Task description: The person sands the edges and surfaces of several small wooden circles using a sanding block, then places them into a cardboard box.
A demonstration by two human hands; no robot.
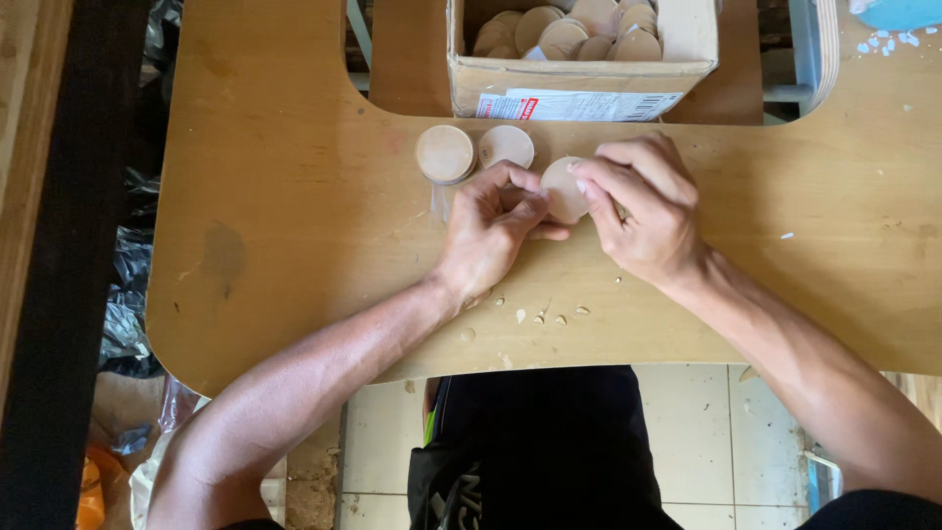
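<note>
Wooden disc point(564, 191), round, pale, thin: held between both hands just above the plywood table point(294, 226), a little below the cardboard box point(579, 83).

Left hand point(491, 231): fingers curled in, thumb and fingertips pressed against the disc's left edge, steadying it, I judge, so it cannot turn or slip.

Right hand point(643, 206): fingers bunched together and bent over the disc's right edge, pinching it from above; most of the disc is hidden under my fingers, so the exact grip underneath I cannot tell.

Stack of discs point(445, 155): stands on the table just left of my left hand, topped by a round face; a second disc point(506, 145) sits touching or nearly touching it on the right. Both are near enough to reach without shifting my arms.

Cardboard box: open, holding many more discs, set in the table's cut-out at the far edge.

Wood chips point(549, 316): small pale fragments scattered on the table near my wrists.
</note>
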